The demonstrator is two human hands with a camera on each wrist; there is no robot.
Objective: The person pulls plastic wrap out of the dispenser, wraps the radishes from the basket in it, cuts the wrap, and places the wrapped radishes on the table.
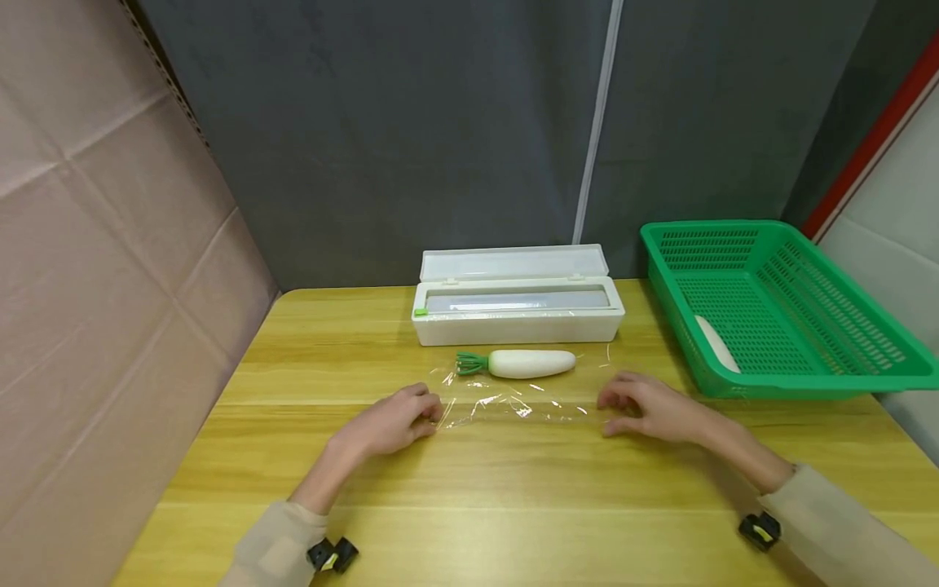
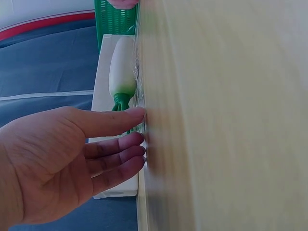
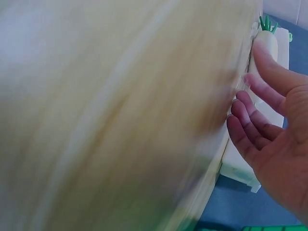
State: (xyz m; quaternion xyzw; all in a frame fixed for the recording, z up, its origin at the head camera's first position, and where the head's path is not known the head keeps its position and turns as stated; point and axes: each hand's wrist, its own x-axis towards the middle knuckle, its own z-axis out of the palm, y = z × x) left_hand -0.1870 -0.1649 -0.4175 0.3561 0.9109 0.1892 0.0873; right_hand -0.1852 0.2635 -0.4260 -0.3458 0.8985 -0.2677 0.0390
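Observation:
A sheet of clear cling film [image 1: 513, 408] lies spread on the table, crinkled and shiny. On its far part rests a white radish [image 1: 531, 364] with green cut stalks, pointing right. My left hand [image 1: 403, 417] is at the film's near left corner, fingers bent loosely and fingertips down at the tabletop. At the right edge of the film is my right hand [image 1: 645, 408], its thumb apart from the fingers. The right wrist view shows that hand's fingers [image 3: 252, 125] loosely bent. Behind the radish stands a white film dispenser box [image 1: 517, 328], lid raised, with a roll inside.
A green plastic basket [image 1: 814, 381] stands at the right, with another white radish [image 1: 716, 344] partly seen inside. The wooden table [image 1: 513, 514] meets a dark curtain [image 1: 411, 147] at the back. A pale cloth wall [image 1: 110, 269] borders the left side.

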